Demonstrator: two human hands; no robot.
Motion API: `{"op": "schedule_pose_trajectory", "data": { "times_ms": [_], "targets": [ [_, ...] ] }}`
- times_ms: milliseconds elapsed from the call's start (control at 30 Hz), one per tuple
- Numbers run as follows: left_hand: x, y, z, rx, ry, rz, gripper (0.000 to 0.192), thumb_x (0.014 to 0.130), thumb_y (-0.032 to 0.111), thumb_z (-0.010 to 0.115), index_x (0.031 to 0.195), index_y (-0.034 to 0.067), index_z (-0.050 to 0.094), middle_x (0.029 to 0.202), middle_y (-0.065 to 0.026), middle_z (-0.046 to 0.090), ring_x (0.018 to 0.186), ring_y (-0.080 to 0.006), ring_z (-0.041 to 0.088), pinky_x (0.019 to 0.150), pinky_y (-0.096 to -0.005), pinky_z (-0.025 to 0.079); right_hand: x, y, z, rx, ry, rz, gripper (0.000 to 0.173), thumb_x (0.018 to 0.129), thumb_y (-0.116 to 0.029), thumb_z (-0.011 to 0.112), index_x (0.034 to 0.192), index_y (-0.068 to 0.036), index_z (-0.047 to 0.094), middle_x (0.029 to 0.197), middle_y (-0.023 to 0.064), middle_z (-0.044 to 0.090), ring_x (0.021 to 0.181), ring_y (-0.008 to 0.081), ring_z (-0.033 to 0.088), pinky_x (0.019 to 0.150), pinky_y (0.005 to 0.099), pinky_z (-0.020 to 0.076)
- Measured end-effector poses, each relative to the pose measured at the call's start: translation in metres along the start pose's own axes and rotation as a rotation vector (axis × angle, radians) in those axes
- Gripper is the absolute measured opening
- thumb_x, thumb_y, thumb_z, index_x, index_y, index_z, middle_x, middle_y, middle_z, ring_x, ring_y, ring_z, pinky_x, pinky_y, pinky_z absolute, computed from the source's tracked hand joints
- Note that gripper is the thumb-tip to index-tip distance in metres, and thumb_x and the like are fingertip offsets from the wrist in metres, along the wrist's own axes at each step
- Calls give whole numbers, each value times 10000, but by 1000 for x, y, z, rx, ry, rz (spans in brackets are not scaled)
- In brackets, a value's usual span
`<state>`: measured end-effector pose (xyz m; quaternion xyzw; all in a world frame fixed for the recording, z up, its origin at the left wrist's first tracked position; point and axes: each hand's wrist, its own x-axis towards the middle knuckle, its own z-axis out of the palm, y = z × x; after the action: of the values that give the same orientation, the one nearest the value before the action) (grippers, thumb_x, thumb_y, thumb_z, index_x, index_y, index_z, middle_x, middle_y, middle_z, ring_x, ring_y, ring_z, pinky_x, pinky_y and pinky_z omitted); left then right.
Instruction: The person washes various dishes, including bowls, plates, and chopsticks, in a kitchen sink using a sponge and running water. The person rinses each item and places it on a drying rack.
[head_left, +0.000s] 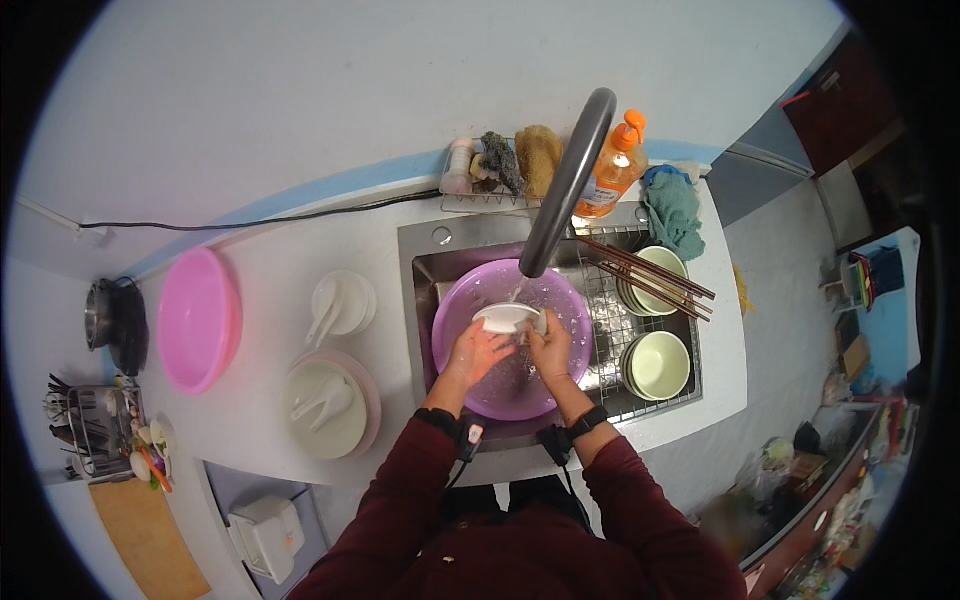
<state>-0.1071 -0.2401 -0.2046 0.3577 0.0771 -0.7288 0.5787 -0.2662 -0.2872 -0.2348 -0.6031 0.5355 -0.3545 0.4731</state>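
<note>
My right hand (550, 346) grips the right end of a small white dish (507, 318), tilted on its side under the tap. Something pale, too blurred to name, shows at those fingers. My left hand (478, 354) is palm up with its fingers apart, by the dish's left end; whether its thumb touches the rim I cannot tell. Both hands are over a purple plastic basin (454, 300) standing in the stainless steel sink (424, 279). Water (518, 286) runs from the dark curved faucet (568, 184) into the basin, where droplets and splashes show.
On a wire rack (604, 352) at the right are two stacks of pale green bowls (660, 366), chopsticks (652, 274) lying across the far one. An orange soap pump bottle (609, 176) stands behind. Leftward are stacked plates (315, 435) with white spoons (330, 397) and a pink basin (196, 322).
</note>
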Motion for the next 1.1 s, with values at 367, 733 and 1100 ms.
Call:
{"op": "schedule_pose_trajectory", "data": {
  "times_ms": [367,733,1100],
  "targets": [
    [-6,2,8,-311,-228,107,460,886,159,478,1311,-9,436,1299,-173,505,1227,-332,476,1062,-471,354,15,-58,-46,-378,-205,-712,454,710,40,594,1133,-120,631,1208,106,611,1127,309,574,931,387,482],
    [-4,-8,8,135,-328,205,511,858,-14,519,1351,83,427,1229,-67,551,1136,-229,550,945,-395,468,38,-94,-4,-217,-261,-12,439,897,-311,510,1289,-115,537,1388,134,457,1314,342,380,1096,561,222],
    [6,-17,12,103,-33,182,416,925,206,571,1282,28,456,1226,-120,558,1138,-285,550,1032,-468,389,51,-59,-12,-405,-131,-205,350,880,-358,572,815,-18,624,706,195,615,668,384,605,613,461,461]
  ]
}}
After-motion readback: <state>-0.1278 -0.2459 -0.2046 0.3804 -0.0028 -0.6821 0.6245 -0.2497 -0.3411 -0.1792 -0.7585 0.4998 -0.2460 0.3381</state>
